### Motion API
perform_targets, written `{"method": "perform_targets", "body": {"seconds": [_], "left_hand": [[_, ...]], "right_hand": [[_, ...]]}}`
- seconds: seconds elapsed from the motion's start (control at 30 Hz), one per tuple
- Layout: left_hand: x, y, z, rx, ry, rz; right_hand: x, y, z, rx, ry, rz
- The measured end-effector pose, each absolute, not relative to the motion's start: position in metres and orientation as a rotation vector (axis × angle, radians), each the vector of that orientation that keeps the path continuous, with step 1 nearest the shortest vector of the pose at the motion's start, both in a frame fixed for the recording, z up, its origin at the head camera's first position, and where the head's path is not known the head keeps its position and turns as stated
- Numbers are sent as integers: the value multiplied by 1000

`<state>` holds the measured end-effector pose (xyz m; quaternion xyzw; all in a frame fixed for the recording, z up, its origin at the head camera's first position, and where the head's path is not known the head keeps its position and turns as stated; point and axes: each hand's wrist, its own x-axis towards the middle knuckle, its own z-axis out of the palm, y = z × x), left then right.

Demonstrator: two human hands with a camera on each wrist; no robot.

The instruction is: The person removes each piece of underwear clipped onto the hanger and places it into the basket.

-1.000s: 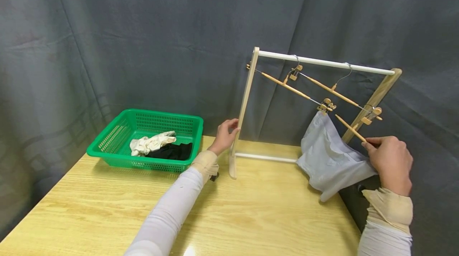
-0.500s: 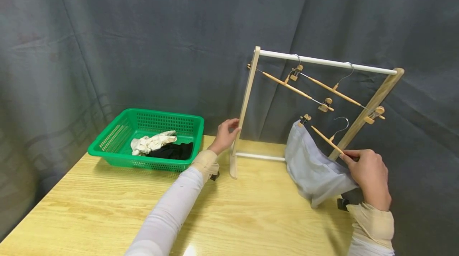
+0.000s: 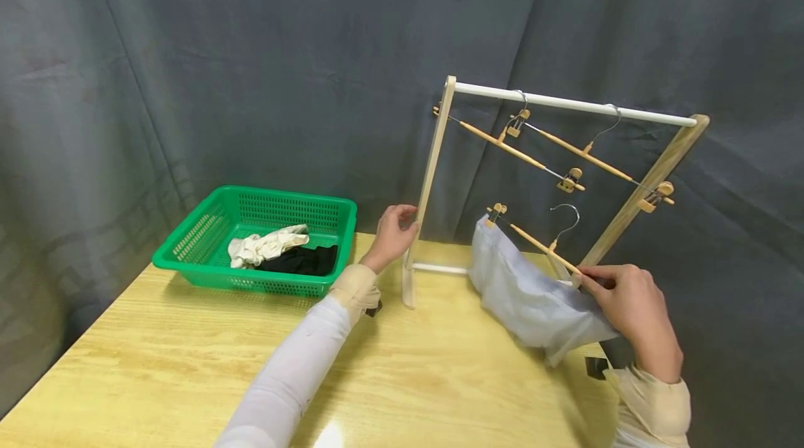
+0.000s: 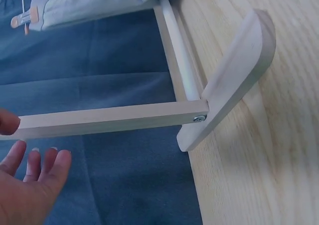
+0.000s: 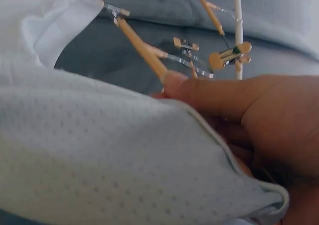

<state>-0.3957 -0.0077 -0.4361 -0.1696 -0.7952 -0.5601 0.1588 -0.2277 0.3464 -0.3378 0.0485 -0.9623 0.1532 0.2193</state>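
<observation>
My right hand [image 3: 637, 305] pinches the wooden bar of a clip hanger [image 3: 532, 239] near its right end, its metal hook pointing up and free of the rail. A light grey garment [image 3: 524, 298] hangs from this hanger, one corner held in the left clip; in the right wrist view the perforated cloth [image 5: 99, 135] covers part of my fingers. My left hand [image 3: 391, 239] is at the left post [image 3: 433, 155] of a small clothes rack, fingers loosely bent. In the left wrist view the thumb [image 4: 7, 122] overlaps the post and the other fingertips lie just beside it.
Two bare clip hangers [image 3: 502, 146] [image 3: 578, 153] hang from the rack's white top rail [image 3: 565, 103]. On the left of the wooden table [image 3: 188, 357] stands a green basket [image 3: 251, 280] with a cream cloth [image 3: 270, 247] and a black cloth [image 3: 304, 261]. A dark curtain [image 3: 283, 71] closes off the back.
My right hand has moved left and down, carrying the hanger and grey garment away from the right post toward the rack's middle. My left hand has stayed at the left post.
</observation>
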Motion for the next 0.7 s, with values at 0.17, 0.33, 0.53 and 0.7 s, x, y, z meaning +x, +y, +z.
{"method": "perform_targets", "body": {"seconds": [0.17,0.33,0.53,0.7], "left_hand": [[-384,-13,-435,-491,-2289,-1658],[-370,-18,-433,-590,-2263,-1763],[-346,-27,-415,-812,-2134,-1960],[-327,-41,-392,-799,-2124,-1934]], "right_hand": [[-226,338,-341,299,-2642,462],[-228,326,-345,459,-2587,525],[-233,310,-347,631,-2501,570],[-239,296,-346,685,-2502,627]]}}
